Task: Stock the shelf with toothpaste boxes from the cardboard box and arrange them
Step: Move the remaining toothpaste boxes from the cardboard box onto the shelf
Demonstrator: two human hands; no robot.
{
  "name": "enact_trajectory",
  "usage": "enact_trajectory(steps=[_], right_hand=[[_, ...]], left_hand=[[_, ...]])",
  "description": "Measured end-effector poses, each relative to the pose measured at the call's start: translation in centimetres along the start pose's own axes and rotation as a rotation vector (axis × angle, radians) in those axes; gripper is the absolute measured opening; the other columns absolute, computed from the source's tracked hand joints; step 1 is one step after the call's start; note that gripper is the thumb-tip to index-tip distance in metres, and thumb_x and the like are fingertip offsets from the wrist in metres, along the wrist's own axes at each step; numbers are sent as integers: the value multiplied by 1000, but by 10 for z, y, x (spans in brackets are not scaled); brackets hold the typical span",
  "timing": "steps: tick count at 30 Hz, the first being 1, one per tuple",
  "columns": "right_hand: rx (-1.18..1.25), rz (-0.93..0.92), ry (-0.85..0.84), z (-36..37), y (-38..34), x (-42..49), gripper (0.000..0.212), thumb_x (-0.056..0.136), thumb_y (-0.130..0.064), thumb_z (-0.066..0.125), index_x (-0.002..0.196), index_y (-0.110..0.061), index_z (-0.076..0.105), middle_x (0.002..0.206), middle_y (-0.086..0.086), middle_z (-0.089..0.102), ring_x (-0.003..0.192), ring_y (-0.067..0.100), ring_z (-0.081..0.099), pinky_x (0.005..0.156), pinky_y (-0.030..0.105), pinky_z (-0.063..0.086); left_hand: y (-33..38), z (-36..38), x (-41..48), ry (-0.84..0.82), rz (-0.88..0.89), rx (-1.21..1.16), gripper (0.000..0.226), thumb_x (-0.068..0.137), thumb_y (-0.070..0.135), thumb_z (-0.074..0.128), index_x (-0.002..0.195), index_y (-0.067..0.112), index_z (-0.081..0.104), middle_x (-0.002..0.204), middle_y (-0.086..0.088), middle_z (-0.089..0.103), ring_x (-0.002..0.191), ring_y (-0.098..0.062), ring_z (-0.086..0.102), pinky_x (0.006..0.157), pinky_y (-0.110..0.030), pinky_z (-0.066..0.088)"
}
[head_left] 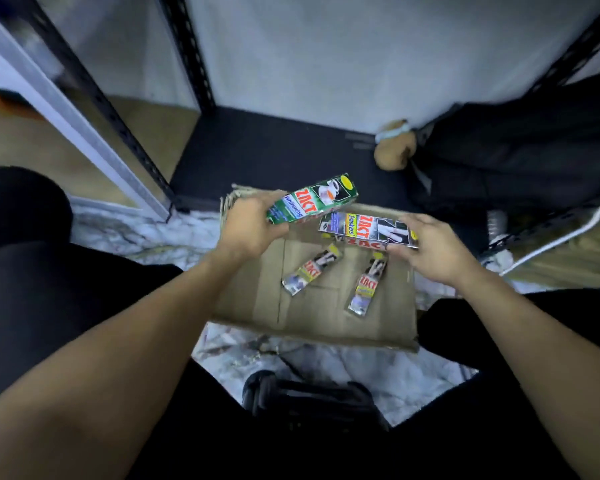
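Room, L to R: black perforated shelf upright (94,95) slants up at L beside a pale frame. White marbled floor (125,230) below it. Dark bottom shelf board (274,150) in centre w/ pale wall behind. Brown soft toy (394,147) near the board's R end, touching a black bag (516,150) further R.

Open cardboard box (312,327) sits on the floor in front of the shelf, between the person's knees. Two small toothpaste boxes lie flat on its bottom, one L (310,268), one R (366,287), apart.

Hands: both forearms reach fwd over the carton. Left hand (253,226) has fingers curled round the near end of a green "Whitening" box (312,202), held above the carton's far L corner, tilted up to the R. Right hand (433,251) pinches the R end of a silver-black "Smokers" box (364,228) betw thumb and fingers, roughly level, just below and R of the green one. Can't tell if the two touch.
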State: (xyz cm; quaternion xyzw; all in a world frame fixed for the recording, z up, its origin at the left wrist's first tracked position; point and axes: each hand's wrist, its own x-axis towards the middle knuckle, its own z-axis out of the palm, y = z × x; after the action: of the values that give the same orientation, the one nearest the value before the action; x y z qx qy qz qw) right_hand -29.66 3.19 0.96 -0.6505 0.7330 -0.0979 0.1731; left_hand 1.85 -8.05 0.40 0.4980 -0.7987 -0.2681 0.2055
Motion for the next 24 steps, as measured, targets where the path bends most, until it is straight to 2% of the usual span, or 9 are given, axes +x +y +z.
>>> enact_trajectory(steps=[3,6,9,13,16,20,24], right_hand=[[27,6,122,-51,-19,-15,59,85,-37,72,132,-5,56,119,14,61,110,32,58,98,33,42],[61,-31,260,-101,-41,-31,48,84,-41,70,122,-12,62,103,7,63,95,27,61,88,35,47],[77,-98,374,-152,-64,-48,44,85,-44,67,121,-18,62,100,0,61,89,20,59,82,31,46],[102,-189,500,-219,-91,-74,40,86,-44,64,119,-22,62,101,-1,62,92,17,59,85,34,46],[95,-229,592,-264,-100,-89,40,85,-43,65,119,-22,62,102,-4,62,93,15,59,85,29,43],[84,-226,684,-309,-102,-91,46,88,-49,63,123,-19,62,103,-6,62,93,13,60,85,24,42],[76,-169,739,-341,-93,-72,60,82,-60,56,125,-18,62,106,-6,62,98,14,60,85,26,42]], left_hand=[[36,-53,10,55,126,28,56,70,30,76,125,23,66,102,1,71,90,-17,66,78,-26,47],[77,-106,14,115,251,68,58,72,30,80,127,22,65,105,1,71,90,-15,65,73,-19,40],[120,-155,7,169,369,89,58,73,28,81,129,21,65,112,0,72,95,-15,65,76,-23,43],[167,-218,-7,278,510,81,59,72,24,86,127,18,66,114,2,71,97,-9,64,80,-22,46],[192,-259,-9,331,558,67,61,73,25,87,129,21,65,115,8,70,100,-4,63,85,-21,48],[214,-292,2,406,577,24,61,72,30,86,129,24,65,115,16,67,103,7,61,86,-6,42],[227,-302,34,441,555,16,64,71,27,87,131,23,65,122,10,68,109,2,62,93,-14,46]])
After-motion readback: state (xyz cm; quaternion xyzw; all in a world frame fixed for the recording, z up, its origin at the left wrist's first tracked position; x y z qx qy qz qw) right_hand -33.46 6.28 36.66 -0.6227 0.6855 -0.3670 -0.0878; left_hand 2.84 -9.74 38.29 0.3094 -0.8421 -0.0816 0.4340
